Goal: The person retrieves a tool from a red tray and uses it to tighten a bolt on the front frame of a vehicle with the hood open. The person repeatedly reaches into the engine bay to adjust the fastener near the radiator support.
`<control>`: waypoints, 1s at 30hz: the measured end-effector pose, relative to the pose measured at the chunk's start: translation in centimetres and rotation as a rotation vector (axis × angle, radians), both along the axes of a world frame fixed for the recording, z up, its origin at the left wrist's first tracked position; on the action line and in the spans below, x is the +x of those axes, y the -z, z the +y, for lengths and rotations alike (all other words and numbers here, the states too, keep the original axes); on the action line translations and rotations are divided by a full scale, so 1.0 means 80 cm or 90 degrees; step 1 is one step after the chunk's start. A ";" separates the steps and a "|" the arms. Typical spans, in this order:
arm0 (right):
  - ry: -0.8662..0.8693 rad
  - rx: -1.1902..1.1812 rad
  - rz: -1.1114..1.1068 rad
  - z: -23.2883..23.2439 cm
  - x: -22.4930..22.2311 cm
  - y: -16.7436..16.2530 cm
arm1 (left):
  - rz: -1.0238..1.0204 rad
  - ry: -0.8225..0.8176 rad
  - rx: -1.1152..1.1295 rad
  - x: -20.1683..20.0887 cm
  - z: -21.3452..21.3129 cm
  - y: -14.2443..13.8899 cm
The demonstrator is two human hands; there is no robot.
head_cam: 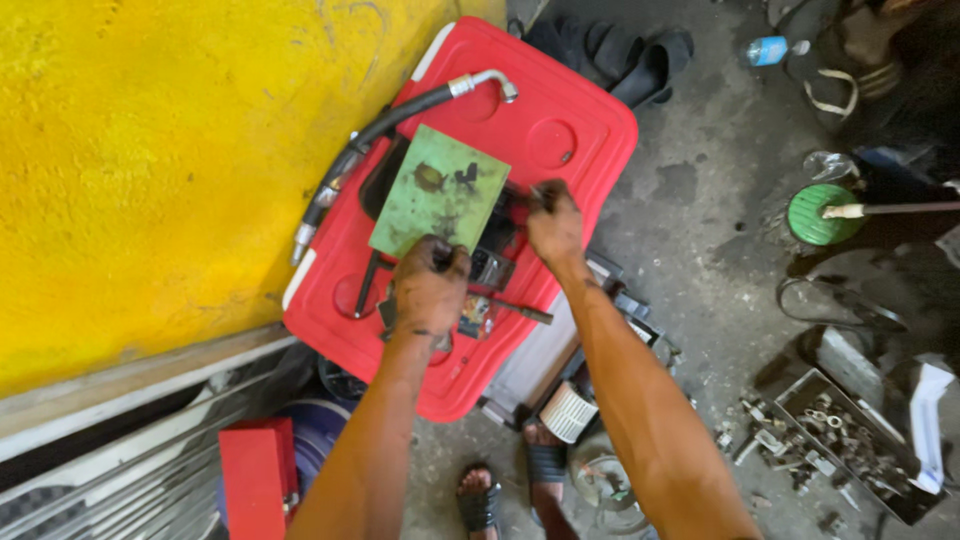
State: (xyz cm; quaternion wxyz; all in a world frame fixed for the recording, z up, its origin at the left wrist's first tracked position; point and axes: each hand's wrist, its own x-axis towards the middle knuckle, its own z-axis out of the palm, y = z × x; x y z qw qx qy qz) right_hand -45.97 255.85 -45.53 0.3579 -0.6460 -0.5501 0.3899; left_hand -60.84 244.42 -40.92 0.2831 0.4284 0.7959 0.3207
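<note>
While a black rubber hose [385,125] with metal end fittings curves along the red cooler lid [580,125] at ten o'clock, the left hand [430,285] closes on the near edge of a green plate [440,190] (stained with dark grease). Beyond its three o'clock edge, the right hand [553,222] pinches a small dark part; what it is cannot be made out. Far out at four o'clock sits a metal tray of bolts [850,435] on the concrete floor [700,200].
</note>
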 end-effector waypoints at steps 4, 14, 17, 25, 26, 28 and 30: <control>-0.043 0.075 0.032 -0.006 0.013 0.014 | -0.005 0.043 0.069 -0.008 -0.008 0.002; -0.042 -0.176 -0.057 -0.346 0.173 -0.037 | -0.325 0.085 -0.085 0.134 -0.221 0.034; 0.183 -0.314 0.124 -0.450 0.194 -0.087 | -0.412 0.162 -0.147 0.204 -0.270 0.016; 0.492 -0.160 -0.001 -0.665 0.265 -0.289 | -0.537 0.428 -0.274 0.320 -0.412 -0.147; 0.523 -0.158 0.017 -0.698 0.271 -0.321 | -0.601 0.452 -0.313 0.337 -0.432 -0.169; 0.627 -0.114 0.045 -0.756 0.278 -0.379 | -0.652 0.558 -0.365 0.378 -0.465 -0.210; 0.720 -0.087 0.048 -0.835 0.251 -0.422 | -0.616 0.696 -0.411 0.385 -0.524 -0.235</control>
